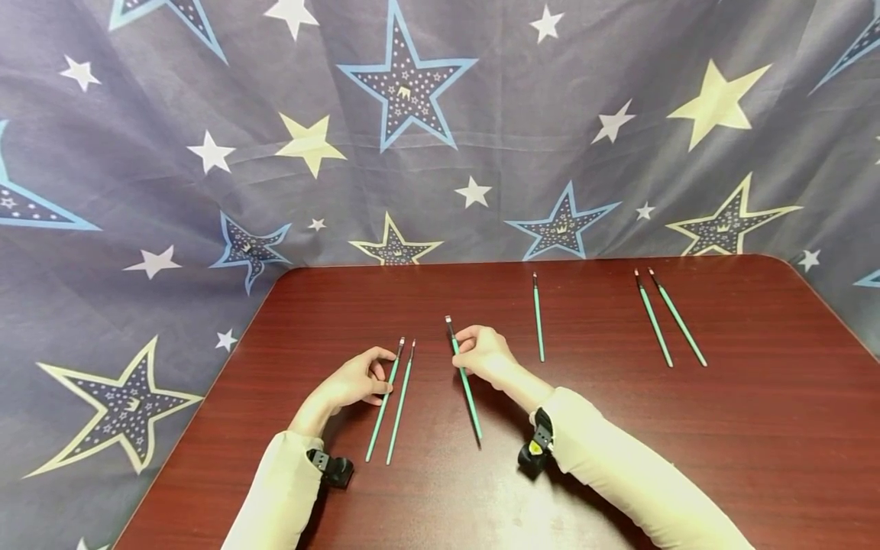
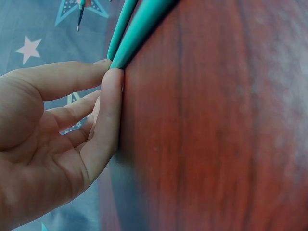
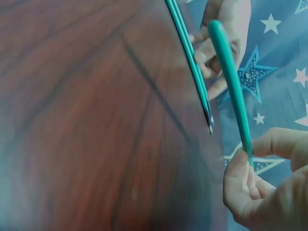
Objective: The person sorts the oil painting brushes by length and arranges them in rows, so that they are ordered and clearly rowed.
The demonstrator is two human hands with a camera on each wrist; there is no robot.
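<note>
- head view: the left hand [image 1: 352, 380] pinches the outer brush [image 1: 379, 420] of two that lie side by side on the table [image 1: 756, 428], its thumb and forefinger on the half nearer the bristles; the inner brush [image 1: 399, 412] lies just beside it.
- head view: the right hand [image 1: 488, 354] grasps a third brush [image 1: 469, 396] by its handle, bristle end pointing away from the person. a lone brush [image 1: 539, 325] and a slanted pair [image 1: 656, 326] lie farther right. the outer and inner brushes sit so near each other that a sideways nudge of the left fingers could roll the inner one off line.
- left wrist view: thumb and finger meet at a green handle; two handles overlap here, so i cannot tell whether the inner brush is touched too. such a light pinch could slip if the slim handle twists.
- right wrist view: the third brush looks raised from the table. held only by the fingertips, it could pivot, and its unsupported end could knock the neighbouring brushes if lowered too close.
</note>
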